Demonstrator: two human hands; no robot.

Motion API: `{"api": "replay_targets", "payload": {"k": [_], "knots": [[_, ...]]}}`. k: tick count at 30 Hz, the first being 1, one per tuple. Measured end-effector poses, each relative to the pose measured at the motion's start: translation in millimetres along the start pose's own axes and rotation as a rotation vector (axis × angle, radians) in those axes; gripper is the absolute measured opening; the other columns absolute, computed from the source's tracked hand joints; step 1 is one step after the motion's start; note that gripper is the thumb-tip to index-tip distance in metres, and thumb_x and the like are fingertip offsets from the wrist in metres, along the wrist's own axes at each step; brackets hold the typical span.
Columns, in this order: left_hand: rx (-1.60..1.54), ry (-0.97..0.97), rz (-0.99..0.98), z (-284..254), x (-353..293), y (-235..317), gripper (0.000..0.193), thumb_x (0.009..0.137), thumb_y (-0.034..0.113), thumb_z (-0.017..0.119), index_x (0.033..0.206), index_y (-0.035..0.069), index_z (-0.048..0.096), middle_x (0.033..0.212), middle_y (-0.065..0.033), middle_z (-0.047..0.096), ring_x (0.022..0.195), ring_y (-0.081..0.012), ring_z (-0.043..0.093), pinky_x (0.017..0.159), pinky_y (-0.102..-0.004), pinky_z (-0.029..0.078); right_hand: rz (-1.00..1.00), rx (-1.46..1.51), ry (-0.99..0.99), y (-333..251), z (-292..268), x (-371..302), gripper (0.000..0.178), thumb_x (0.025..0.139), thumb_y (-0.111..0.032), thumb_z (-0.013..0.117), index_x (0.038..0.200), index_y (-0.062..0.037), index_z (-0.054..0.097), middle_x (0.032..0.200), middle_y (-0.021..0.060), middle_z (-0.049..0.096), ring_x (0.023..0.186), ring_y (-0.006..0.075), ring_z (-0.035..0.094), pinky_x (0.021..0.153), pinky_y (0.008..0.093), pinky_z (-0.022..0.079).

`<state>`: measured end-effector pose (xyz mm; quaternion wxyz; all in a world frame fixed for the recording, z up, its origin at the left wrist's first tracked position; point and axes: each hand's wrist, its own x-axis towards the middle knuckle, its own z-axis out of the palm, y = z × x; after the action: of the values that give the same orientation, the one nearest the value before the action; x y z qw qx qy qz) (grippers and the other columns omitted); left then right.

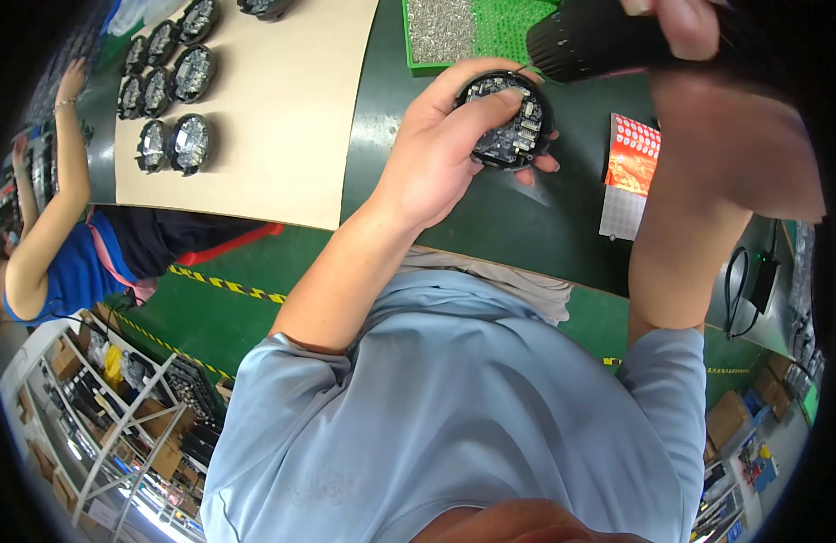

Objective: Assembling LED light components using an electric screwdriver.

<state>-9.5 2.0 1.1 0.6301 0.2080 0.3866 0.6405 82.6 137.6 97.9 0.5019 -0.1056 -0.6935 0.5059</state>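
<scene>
Left hand (440,149) pinches a round circuit-board module (510,136), thumb on its face, nearside of the green tray (515,25). Right hand (707,104), blurred, grips a black-bristled brush (581,45) right of the tray.

We see a flat, dark green table (549,217). Right on it we find a big tan sheet (277,136), a green plastic tray (429,70), and a red and white rectangular card (631,149).

A round black circuit-board unit (525,136) lies component side up in the left hand (433,145), beside what looks like a black brush (581,47).
</scene>
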Motion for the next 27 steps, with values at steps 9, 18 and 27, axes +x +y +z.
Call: {"api": "replay_targets", "payload": {"k": [9, 18, 27], "knots": [[0.014, -0.022, 0.011, 1.0, 0.4, 1.0, 0.028, 0.105, 0.014, 0.048, 0.128, -0.001, 0.055, 0.1, -0.0235, 0.071, 0.08, -0.0302, 0.074, 0.063, -0.0326, 0.056, 0.038, 0.038, -0.024, 3.8, 16.3, -7.9, 0.076, 0.102, -0.07, 0.033, 0.097, -0.0007, 0.065, 0.072, 0.0078, 0.065, 0.059, 0.0145, 0.063, 0.059, 0.0262, 0.054], [-0.007, -0.023, 0.019, 0.1, 1.6, -1.4, 0.027, 0.105, 0.013, 0.048, 0.128, 0.0, 0.055, 0.1, -0.0233, 0.071, 0.08, -0.0301, 0.074, 0.062, -0.032, 0.056, 0.056, 0.073, -0.039, 12.0, 10.5, -9.2, 0.077, 0.102, -0.071, 0.032, 0.097, -0.0006, 0.065, 0.071, 0.0078, 0.065, 0.058, 0.0145, 0.063, 0.058, 0.0261, 0.054], [0.004, -0.001, 0.023, -2.9, 1.6, -3.4, 0.027, 0.105, 0.014, 0.049, 0.128, 0.0, 0.056, 0.1, -0.023, 0.071, 0.079, -0.0298, 0.074, 0.062, -0.032, 0.056, 0.056, 0.111, -0.068, 9.2, 14.7, -10.6, 0.078, 0.101, -0.071, 0.032, 0.097, -0.0006, 0.065, 0.07, 0.0078, 0.065, 0.058, 0.0145, 0.063, 0.058, 0.026, 0.053]]}}
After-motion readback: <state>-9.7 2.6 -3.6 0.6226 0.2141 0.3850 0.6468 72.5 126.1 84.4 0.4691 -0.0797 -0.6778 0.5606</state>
